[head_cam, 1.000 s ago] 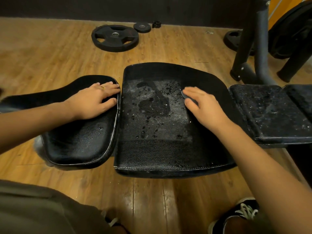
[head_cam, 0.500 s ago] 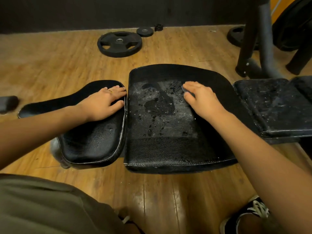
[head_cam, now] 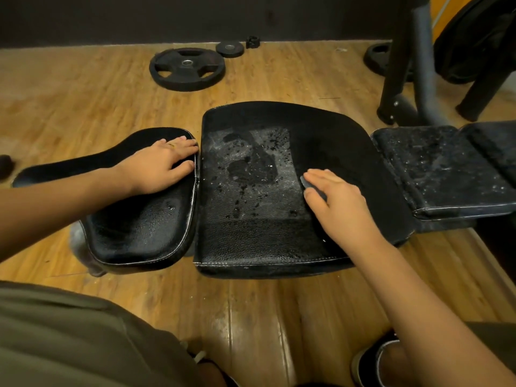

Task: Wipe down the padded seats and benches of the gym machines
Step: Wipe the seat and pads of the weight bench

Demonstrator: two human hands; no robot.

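Mid-wipe on the middle pad point(head_cam: 251, 236) rn. Right hand point(head_cam: 337, 202) lies flat, fingers straight, pressing a small dark cloth point(head_cam: 308, 182) onto the pad's right-centre, not gripping it afaict. Left hand point(head_cam: 156, 166) rests flat on the left pad point(head_cam: 139, 222), fingers relaxed, holding nothing, prob bracing.

Right side of the middle pad looks dark & clean. Left-centre has a greyish patch + droplets, so next move imo = drag the cloth left across that w/ even pressure. Right pad point(head_cam: 446, 169) is speckled, looks not yet done.

Count: 3 pads, 2 hands, 1 cloth, 3 weight plates point(head_cam: 187, 69) on the floor point(head_cam: 83, 93) (1 big, 1 small, 1 half hidden behind the frame legs point(head_cam: 396, 65)).
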